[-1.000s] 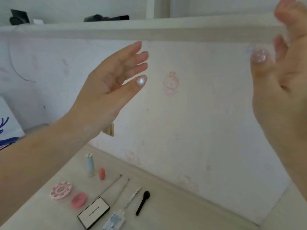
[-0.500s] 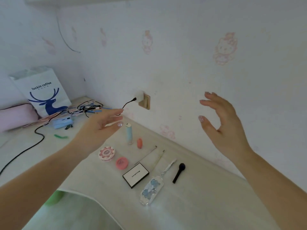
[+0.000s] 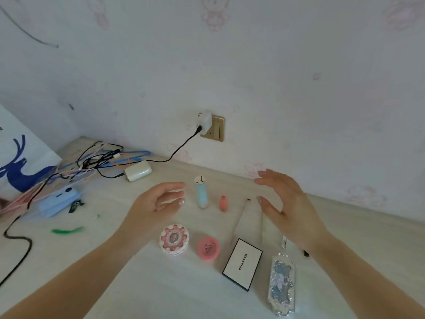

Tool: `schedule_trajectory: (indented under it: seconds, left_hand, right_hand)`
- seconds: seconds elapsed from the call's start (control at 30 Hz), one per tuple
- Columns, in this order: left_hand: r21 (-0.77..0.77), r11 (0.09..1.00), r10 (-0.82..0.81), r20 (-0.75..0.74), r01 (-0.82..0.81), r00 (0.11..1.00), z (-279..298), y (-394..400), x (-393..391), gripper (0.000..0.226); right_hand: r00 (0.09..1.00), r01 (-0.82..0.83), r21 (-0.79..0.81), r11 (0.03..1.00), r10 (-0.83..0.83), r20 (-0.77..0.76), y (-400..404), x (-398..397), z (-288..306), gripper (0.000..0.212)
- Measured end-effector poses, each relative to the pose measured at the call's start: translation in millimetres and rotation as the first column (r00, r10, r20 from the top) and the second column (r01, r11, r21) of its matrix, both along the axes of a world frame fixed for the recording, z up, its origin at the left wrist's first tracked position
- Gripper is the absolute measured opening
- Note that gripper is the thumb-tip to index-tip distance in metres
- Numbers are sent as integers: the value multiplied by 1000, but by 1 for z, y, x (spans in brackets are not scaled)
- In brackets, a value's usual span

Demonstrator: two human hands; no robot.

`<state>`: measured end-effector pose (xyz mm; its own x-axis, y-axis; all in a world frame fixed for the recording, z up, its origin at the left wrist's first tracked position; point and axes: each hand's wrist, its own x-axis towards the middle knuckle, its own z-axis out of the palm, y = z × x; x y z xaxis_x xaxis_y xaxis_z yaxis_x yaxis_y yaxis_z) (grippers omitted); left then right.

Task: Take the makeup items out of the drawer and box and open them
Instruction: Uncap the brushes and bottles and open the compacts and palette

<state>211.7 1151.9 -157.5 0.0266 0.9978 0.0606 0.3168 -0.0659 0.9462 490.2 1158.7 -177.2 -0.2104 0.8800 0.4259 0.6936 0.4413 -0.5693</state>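
Observation:
Makeup lies spread on the pale desk (image 3: pixel 161 284). A light blue tube (image 3: pixel 202 194) stands upright beside a small coral piece (image 3: pixel 223 203). In front lie a flower-rimmed round compact (image 3: pixel 174 239), a pink round compact (image 3: pixel 208 248), a white rectangular palette (image 3: pixel 243 263) and a silvery blue palette (image 3: pixel 281 284). Two thin brushes (image 3: pixel 241 218) lie behind the palettes. My left hand (image 3: pixel 154 206) hovers left of the blue tube, fingers relaxed, holding nothing. My right hand (image 3: pixel 289 208) hovers over the brushes, also holding nothing.
Tangled cables (image 3: pixel 101 160) and a white charger (image 3: pixel 138 171) lie at the back left, plugged into a wall socket (image 3: pixel 212 126). A blue device (image 3: pixel 58 201), a green scrap (image 3: pixel 66 230) and a white deer-print paper bag (image 3: pixel 20 162) occupy the left side.
My view dropped from the wall and shelf down to the desk. Both hands came down from high in the air to just above the makeup, staying apart and holding nothing.

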Motion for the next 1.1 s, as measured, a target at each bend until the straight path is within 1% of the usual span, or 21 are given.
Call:
schedule_trajectory:
  seconds: [0.1,0.17,0.23,0.3,0.43,0.57,0.67,0.73,0.83,0.9,1.03,1.1]
  left_hand:
    - [-62,998,-25,24,26,999,-26,26,-20,26]
    - [-92,995,-44,33,47,999,-46,37,-28,25]
    - [-103,992,-69,29,72,997,-64,43,-30,25]
    - [-103,989,-98,47,102,994,-83,48,-32,25]
    - [-27,992,-125,63,127,990,-123,57,-30,24]
    - [105,990,-101,111,89,989,-151,51,-30,23]
    - [179,980,-108,113,87,988,-157,36,-33,24]
    - [216,971,-124,100,100,987,-158,20,-34,24]
    - [218,969,-138,107,112,985,-156,-8,-36,26]
    - [213,970,-136,98,113,986,-153,-16,-39,27]
    - [281,955,-112,45,95,993,-142,-13,-54,27]
    - [269,958,-106,12,99,994,-143,-2,-50,26]
  right_hand:
    - [998,62,-81,995,-63,-16,12,-32,-20,42]
    - [995,87,-101,991,-91,-30,14,-45,-33,40]
    - [993,102,-126,987,-109,-52,14,-54,-44,33]
    - [992,109,-139,984,-118,-52,15,-58,-58,33]
    - [994,110,-124,986,-107,32,20,-59,-95,37]
    - [993,78,-42,996,-74,89,13,-59,-125,34]
    - [994,74,-12,997,-73,86,-3,-66,-128,35]
    - [989,85,-4,996,-84,125,-22,-73,-128,34]
    - [978,129,-13,992,-126,164,-53,-86,-123,30]
    - [976,130,-25,991,-123,182,-63,-94,-118,32]
    - [954,154,-42,987,-138,267,-63,-112,-96,35]
    - [942,177,-62,982,-151,299,-54,-111,-90,39]
